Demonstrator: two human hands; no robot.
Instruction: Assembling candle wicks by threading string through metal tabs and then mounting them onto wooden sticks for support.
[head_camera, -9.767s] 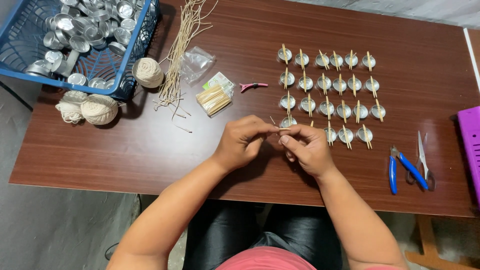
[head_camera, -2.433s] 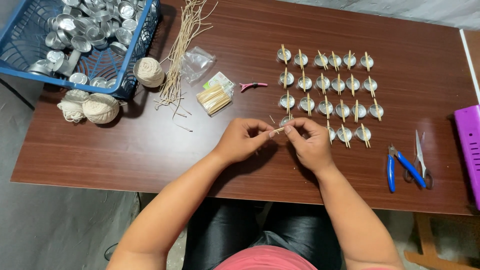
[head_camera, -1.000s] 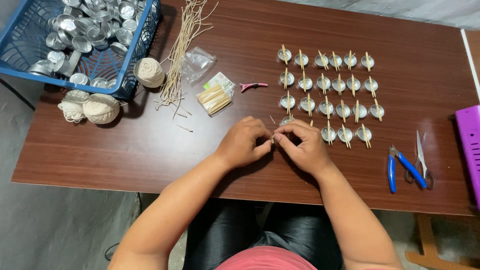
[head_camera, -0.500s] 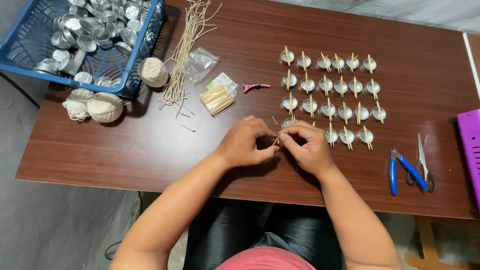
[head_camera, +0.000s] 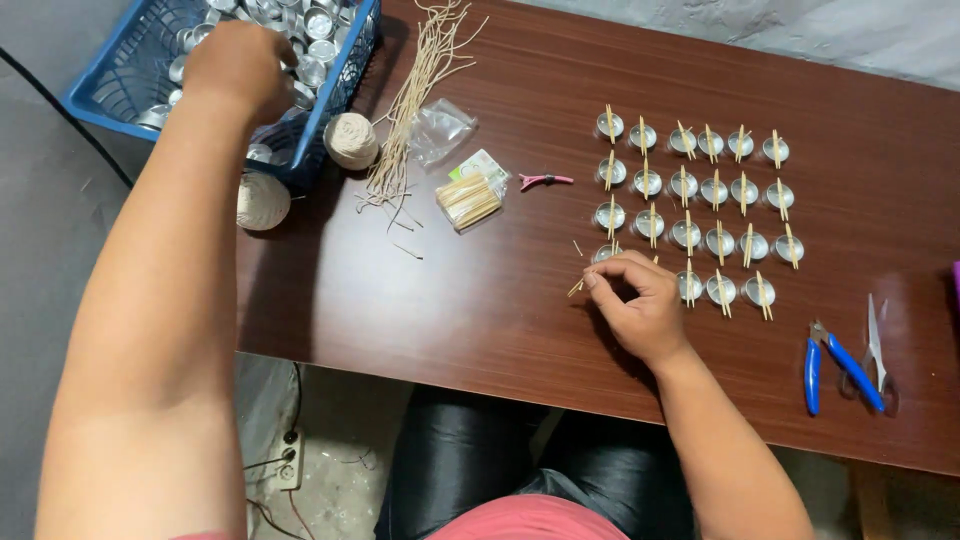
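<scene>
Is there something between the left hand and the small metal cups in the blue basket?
Nothing visible blocks it. The left hand is already over the blue basket, right at the metal cups; contact itself is hidden under the hand.

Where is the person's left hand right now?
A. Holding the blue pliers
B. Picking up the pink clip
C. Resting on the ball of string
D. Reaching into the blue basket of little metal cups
D. The left hand is stretched out over the blue basket, right on the metal cups, while the right hand stays by the rows of cups, pinching a small stick.
</scene>
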